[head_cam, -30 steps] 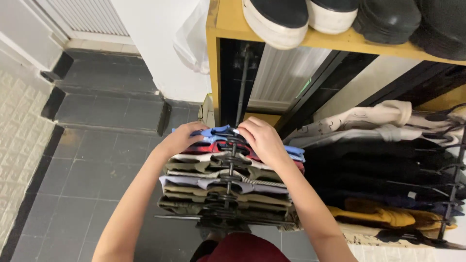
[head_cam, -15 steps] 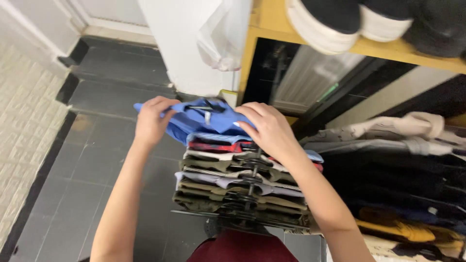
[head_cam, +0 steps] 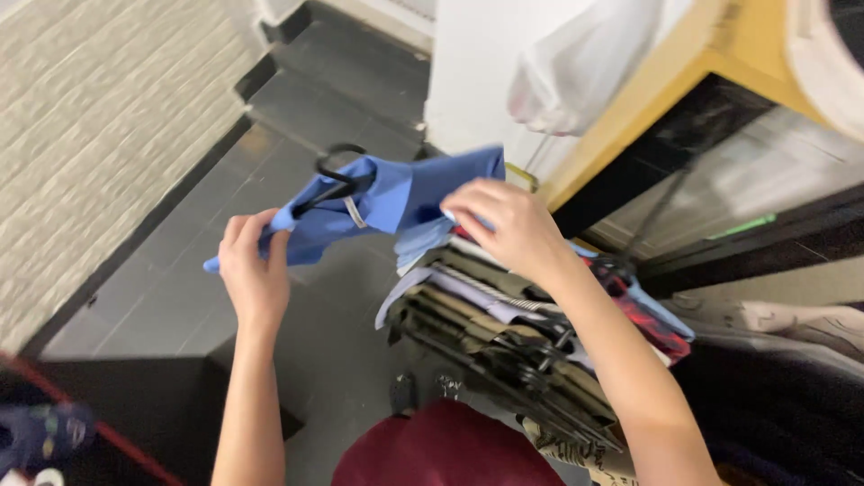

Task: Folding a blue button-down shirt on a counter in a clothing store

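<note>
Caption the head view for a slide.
Both hands, left and right, hold a blue shirt on its hanger above stacked clothes.

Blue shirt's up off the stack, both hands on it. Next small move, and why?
Probably carry it a little further left, clear of the stack. The left hand pinches one end of the blue shirt and the right hand holds the other, but the right-hand end hangs directly over the pile of hangered clothes. Its black hanger is free in the air.

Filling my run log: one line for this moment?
left hand: grips blue shirt | right hand: grips shirt | hanger: in shirt | garment stack: below
</note>
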